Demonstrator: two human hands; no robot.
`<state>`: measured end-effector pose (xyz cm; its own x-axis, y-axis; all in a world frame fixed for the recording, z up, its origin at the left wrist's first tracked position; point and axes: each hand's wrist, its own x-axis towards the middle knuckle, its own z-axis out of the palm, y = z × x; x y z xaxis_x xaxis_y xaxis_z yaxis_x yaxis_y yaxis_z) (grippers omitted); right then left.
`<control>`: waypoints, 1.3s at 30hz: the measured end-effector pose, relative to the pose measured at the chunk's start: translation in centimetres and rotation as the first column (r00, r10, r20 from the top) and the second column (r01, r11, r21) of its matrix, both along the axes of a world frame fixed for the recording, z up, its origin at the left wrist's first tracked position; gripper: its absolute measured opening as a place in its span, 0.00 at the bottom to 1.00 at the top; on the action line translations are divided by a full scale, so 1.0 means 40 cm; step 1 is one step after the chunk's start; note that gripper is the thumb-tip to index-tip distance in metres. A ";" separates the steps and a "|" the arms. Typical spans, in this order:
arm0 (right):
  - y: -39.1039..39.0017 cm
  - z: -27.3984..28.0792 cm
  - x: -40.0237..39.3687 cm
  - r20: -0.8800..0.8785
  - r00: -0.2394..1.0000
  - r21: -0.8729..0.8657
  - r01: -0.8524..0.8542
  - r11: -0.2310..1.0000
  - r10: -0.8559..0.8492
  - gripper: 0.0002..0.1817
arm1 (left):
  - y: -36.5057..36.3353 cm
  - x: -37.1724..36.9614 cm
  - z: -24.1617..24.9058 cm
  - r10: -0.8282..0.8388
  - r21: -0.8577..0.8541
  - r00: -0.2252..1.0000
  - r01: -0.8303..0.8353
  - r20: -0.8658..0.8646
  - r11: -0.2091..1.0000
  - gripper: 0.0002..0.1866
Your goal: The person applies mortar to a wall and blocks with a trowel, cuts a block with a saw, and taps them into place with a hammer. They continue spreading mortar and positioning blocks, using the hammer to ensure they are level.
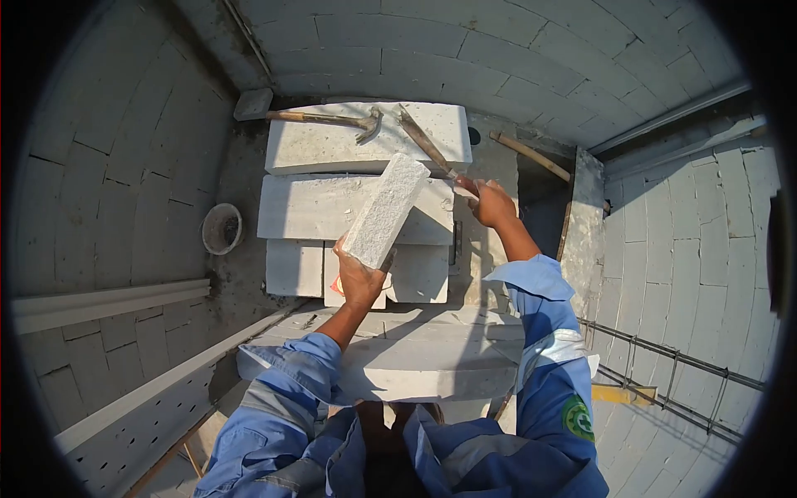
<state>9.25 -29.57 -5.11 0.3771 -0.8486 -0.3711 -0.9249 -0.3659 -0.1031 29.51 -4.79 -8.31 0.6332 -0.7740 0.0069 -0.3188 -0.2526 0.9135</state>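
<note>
My left hand point(360, 278) grips the lower end of a narrow, rough-faced piece of white concrete block point(388, 209), which tilts up to the right above the stacked blocks. Fingers wrapped round its reddish handle, my right hand point(491, 205) holds a machete-like blade point(425, 143). The blade points up and left, its far end over the back block, apart from the held piece. Below lie large white blocks point(299, 207) in rows. A claw hammer point(324, 119) with a wooden handle rests on the back block point(415, 153).
A round bucket point(222, 229) stands on the floor at left. Behind the blocks at right lies a wooden handle point(530, 155). Block walls point(398, 50) surround the space. A course of blocks point(415, 365) runs in front of me; steel rebar point(677, 357) sticks out at right.
</note>
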 end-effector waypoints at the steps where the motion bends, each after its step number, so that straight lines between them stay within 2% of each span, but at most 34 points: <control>1: 0.009 0.013 -0.027 -0.009 1.000 0.011 0.024 1.000 -0.024 0.28 | 0.002 -0.002 0.011 0.011 0.028 1.000 -0.011 -0.013 1.000 0.49; 2: 0.017 0.025 -0.054 -0.007 0.999 0.008 0.040 0.999 -0.040 0.28 | 0.006 -0.002 0.022 0.023 0.058 0.999 -0.022 -0.024 0.998 0.49; 3: 0.023 0.041 -0.082 -0.014 0.998 0.036 0.068 0.997 -0.067 0.28 | 0.003 -0.001 0.041 0.012 0.087 0.999 -0.015 0.038 0.996 0.49; 6: 0.045 0.072 -0.155 -0.025 0.994 0.068 0.112 0.991 -0.111 0.28 | 0.016 0.008 0.047 -0.028 0.080 0.999 0.026 0.025 0.996 0.49; 10: 0.071 0.032 -0.237 0.046 0.989 0.035 0.139 0.990 -0.140 0.33 | 0.043 0.046 0.033 -0.151 0.132 0.986 0.140 0.073 0.981 0.51; 12: 0.079 0.011 -0.254 -0.006 0.989 0.058 0.149 0.987 -0.148 0.34 | 0.050 0.057 0.041 -0.192 0.131 0.978 0.181 0.077 0.975 0.54; 13: 0.073 0.003 -0.250 -0.055 0.989 0.083 0.143 0.986 -0.138 0.35 | 0.059 0.055 0.067 -0.170 0.115 0.985 0.173 -0.040 0.978 0.59; 14: 0.061 -0.005 -0.243 -0.054 0.989 0.081 0.140 0.987 -0.136 0.35 | 0.076 0.056 0.095 -0.167 0.113 0.985 0.171 -0.038 0.979 0.59; 16: 0.039 -0.033 -0.221 -0.053 0.980 0.101 0.194 0.976 -0.189 0.36 | 0.124 0.056 0.173 -0.086 0.267 0.994 0.099 -0.060 0.959 0.59; 18: 0.012 -0.064 -0.177 -0.065 0.978 0.085 0.206 0.975 -0.200 0.36 | 0.187 0.036 0.258 -0.072 0.155 0.974 0.107 -0.216 0.982 0.60; 20: -0.016 -0.102 -0.119 -0.075 0.975 0.073 0.212 0.974 -0.207 0.37 | 0.249 0.027 0.360 -0.247 0.212 0.966 0.257 -0.075 0.943 0.52; 22: -0.044 -0.143 -0.055 -0.027 0.983 -0.020 0.182 0.983 -0.182 0.35 | 0.322 0.037 0.396 -0.493 0.299 0.870 0.465 0.022 0.833 0.42; 24: -0.071 -0.187 0.000 -0.006 0.986 -0.011 0.169 0.986 -0.169 0.36 | 0.388 0.028 0.404 -0.633 0.404 0.748 0.526 0.199 0.748 0.35; 26: -0.094 -0.237 0.043 0.104 0.980 -0.057 0.176 0.983 -0.170 0.36 | 0.434 0.019 0.393 -0.636 0.442 0.747 0.513 0.193 0.736 0.35; 27: -0.106 -0.256 0.065 0.118 0.984 -0.074 0.145 0.987 -0.136 0.25 | 0.447 0.017 0.387 -0.653 0.473 0.734 0.517 0.183 0.714 0.36; 28: -0.134 -0.304 0.080 0.122 0.985 -0.070 0.133 0.989 -0.124 0.25 | 0.451 0.018 0.375 -0.645 0.477 0.741 0.506 0.184 0.718 0.36; 30: -0.193 -0.418 0.097 0.045 0.988 -0.282 0.156 0.947 -0.150 0.16 | 0.458 0.014 0.334 -0.611 0.489 0.767 0.463 0.196 0.739 0.34; 31: -0.164 -0.301 0.128 -0.041 0.999 -0.333 -0.033 0.942 0.021 0.15 | 0.464 0.011 0.315 -0.604 0.488 0.774 0.458 0.192 0.743 0.34; 33: -0.184 -0.266 0.165 -0.069 0.996 -0.340 -0.074 0.938 0.054 0.14 | 0.468 0.002 0.286 -0.612 0.491 0.722 0.425 0.322 0.760 0.32; 35: -0.196 -0.257 0.178 -0.092 0.993 -0.342 -0.097 0.935 0.070 0.13 | 0.468 -0.001 0.277 -0.608 0.502 0.721 0.410 0.332 0.761 0.32; 37: -0.200 -0.256 0.185 -0.032 0.988 -0.618 -0.140 0.774 0.153 0.11 | 0.463 -0.003 0.274 -0.608 0.517 0.715 0.395 0.346 0.759 0.31; 38: -0.199 -0.254 0.186 -0.031 0.989 -0.613 -0.132 0.779 0.143 0.11 | 0.462 -0.005 0.275 -0.596 0.506 0.721 0.388 0.354 0.770 0.31; 39: -0.189 -0.215 0.190 0.006 0.990 -0.505 -0.117 0.855 0.139 0.13 | 0.462 -0.007 0.276 -0.587 0.494 0.725 0.386 0.360 0.779 0.31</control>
<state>16.84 -37.14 -13.70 0.5009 -0.8585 0.1099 -0.8652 -0.4933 0.0904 29.23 13.70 2.74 0.1569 -0.9763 -0.1492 -0.8495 -0.2104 0.4837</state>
